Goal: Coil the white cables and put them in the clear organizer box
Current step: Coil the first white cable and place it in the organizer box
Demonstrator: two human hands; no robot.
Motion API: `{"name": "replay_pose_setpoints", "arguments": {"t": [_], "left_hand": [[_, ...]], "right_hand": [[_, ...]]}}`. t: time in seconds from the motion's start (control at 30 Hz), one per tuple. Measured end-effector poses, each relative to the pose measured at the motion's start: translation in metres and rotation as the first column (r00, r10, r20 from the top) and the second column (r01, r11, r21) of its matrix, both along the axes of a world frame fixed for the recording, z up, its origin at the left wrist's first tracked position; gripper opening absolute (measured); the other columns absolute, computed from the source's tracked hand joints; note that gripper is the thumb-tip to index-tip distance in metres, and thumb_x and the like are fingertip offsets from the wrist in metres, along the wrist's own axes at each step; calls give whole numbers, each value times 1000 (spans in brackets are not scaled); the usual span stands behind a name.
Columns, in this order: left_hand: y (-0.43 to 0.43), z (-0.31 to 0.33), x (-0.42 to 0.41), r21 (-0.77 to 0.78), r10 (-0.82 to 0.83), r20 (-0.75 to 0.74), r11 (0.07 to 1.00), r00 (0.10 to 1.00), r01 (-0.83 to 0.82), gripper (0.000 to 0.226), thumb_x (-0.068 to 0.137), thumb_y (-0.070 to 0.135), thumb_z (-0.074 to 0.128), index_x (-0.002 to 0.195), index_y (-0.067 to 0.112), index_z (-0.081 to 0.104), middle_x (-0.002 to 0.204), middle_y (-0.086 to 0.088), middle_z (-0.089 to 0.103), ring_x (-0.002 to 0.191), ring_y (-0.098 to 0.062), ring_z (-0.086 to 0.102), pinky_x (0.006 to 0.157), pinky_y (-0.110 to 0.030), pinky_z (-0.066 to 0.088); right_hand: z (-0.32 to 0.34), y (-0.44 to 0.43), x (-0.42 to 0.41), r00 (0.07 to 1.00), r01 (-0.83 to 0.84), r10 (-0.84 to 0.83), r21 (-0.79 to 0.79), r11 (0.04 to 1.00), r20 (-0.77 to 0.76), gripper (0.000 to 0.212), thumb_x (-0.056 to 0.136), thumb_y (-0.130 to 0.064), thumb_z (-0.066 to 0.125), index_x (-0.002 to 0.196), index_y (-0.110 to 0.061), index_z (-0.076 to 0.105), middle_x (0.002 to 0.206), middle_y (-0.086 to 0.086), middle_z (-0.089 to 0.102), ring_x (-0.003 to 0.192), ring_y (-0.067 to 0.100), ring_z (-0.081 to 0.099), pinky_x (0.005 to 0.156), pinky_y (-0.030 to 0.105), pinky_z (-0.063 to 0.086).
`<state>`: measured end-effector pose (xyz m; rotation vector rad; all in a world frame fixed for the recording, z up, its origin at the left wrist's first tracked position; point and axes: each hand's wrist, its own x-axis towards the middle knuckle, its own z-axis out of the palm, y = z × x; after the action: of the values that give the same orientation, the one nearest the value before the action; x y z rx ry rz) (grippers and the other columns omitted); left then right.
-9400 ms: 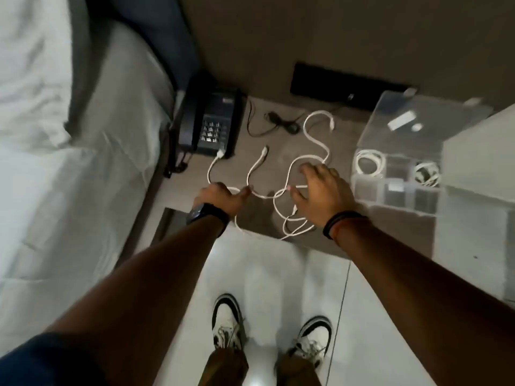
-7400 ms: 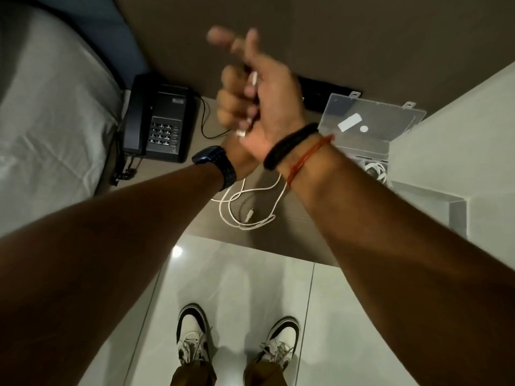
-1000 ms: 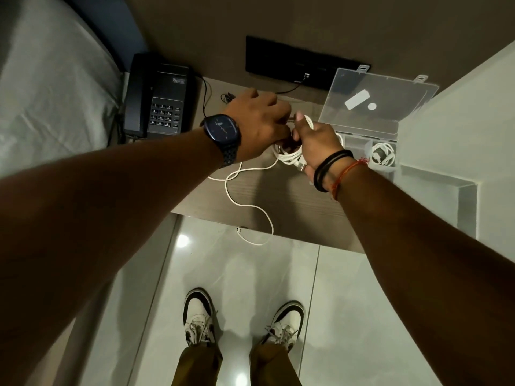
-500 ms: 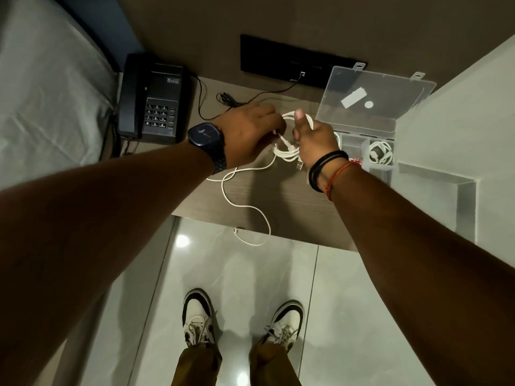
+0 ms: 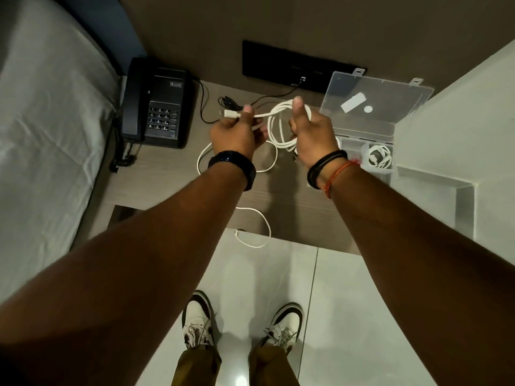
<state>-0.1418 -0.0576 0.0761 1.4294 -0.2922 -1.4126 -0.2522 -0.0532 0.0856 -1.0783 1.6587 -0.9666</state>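
Observation:
My right hand [image 5: 312, 132] grips a coil of white cable [image 5: 274, 123] held above the wooden table [image 5: 167, 174], thumb pressed on the loops. My left hand [image 5: 237, 132] pinches that cable's free end near its white plug. A second white cable [image 5: 257, 224] lies loose on the table, running under my left wrist and hanging over the front edge. The clear organizer box [image 5: 370, 107] stands open at the right, lid tilted back. One compartment holds a coiled white cable [image 5: 378, 158].
A black desk phone [image 5: 157, 103] sits at the table's back left with thin black wires beside it. A black wall panel [image 5: 295, 68] is behind. A bed [image 5: 47, 129] lies left, a white ledge [image 5: 457, 129] right. My shoes stand on the tiled floor.
My hands have drawn apart: the left pulled the plug end out to the left, and the coil in my right hand opened into a wider loop. The view shifted slightly.

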Motion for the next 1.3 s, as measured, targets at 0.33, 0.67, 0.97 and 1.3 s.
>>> {"name": "replay_pose_setpoints", "arguments": {"t": [0.33, 0.67, 0.97, 1.3], "left_hand": [[-24, 68, 5, 192, -161, -216, 960, 963, 203, 11, 93, 16, 55, 88, 8, 61, 65, -5, 64, 44, -13, 61, 40, -21, 50], [-47, 275, -6, -55, -244, 161, 965, 956, 256, 23, 73, 13, 79, 66, 8, 58, 60, -7, 57, 51, -19, 52, 40, -17, 48], [-34, 488, -4, -361, 138, 402, 932, 905, 18, 47, 88, 46, 53, 53, 14, 57, 62, -6, 63, 74, -33, 67, 73, -40, 56], [8, 601, 17, -624, 93, 661, 619, 745, 477, 36, 55, 45, 86, 80, 23, 73, 72, 3, 74, 64, -10, 71, 63, -33, 60]], "right_hand": [[85, -13, 14, 938, -183, 197, -77, 980, 285, 53, 98, -40, 40, 47, -27, 51, 44, -13, 52, 53, 8, 55, 67, 28, 46], [300, -33, -9, 870, -205, 304, -276, 939, 388, 51, 99, -40, 33, 54, -17, 33, 51, -1, 32, 54, 14, 41, 47, 16, 39], [495, -23, 8, 892, -80, 269, -459, 885, 363, 40, 96, -42, 41, 64, -19, 43, 47, -10, 32, 43, 6, 35, 45, 20, 35], [616, 5, -4, 944, -106, 262, -565, 818, 202, 45, 95, -43, 44, 56, -23, 55, 48, -9, 42, 47, 6, 48, 50, 20, 41]]}}
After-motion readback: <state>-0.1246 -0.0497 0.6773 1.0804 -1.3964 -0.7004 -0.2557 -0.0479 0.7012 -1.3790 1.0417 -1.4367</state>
